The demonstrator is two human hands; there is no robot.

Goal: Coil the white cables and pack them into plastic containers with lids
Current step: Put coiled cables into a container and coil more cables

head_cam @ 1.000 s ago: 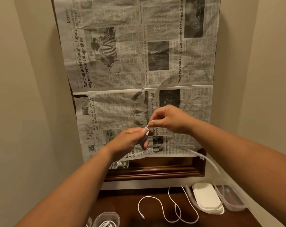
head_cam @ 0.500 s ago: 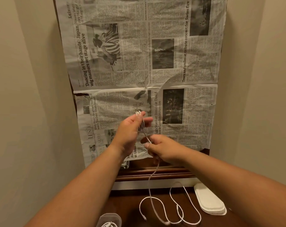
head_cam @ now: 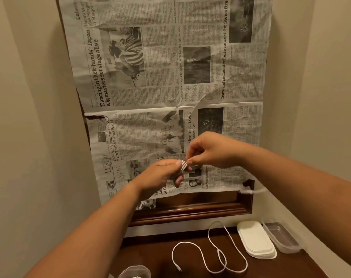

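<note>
My left hand (head_cam: 162, 176) grips a small coil of white cable (head_cam: 183, 165) in front of the newspaper-covered wall. My right hand (head_cam: 212, 150) pinches the cable just right of the coil, close against the left fingertips. The cable's free end (head_cam: 250, 191) swings blurred in the air to the right. A second white cable (head_cam: 216, 255) lies loose in loops on the dark wooden table. A stack of white lids (head_cam: 254, 239) lies at the back right, with a clear plastic container (head_cam: 281, 235) beside it. Another clear container (head_cam: 135, 272) shows at the bottom edge.
Newspaper sheets (head_cam: 166, 77) cover a dark wooden frame (head_cam: 190, 213) on the wall ahead. Beige walls close in on both sides of the narrow table (head_cam: 150, 253).
My right hand dropped below the left, then rose again to the coil, adding another turn. The cable's tail has lifted off the table and swings right.
</note>
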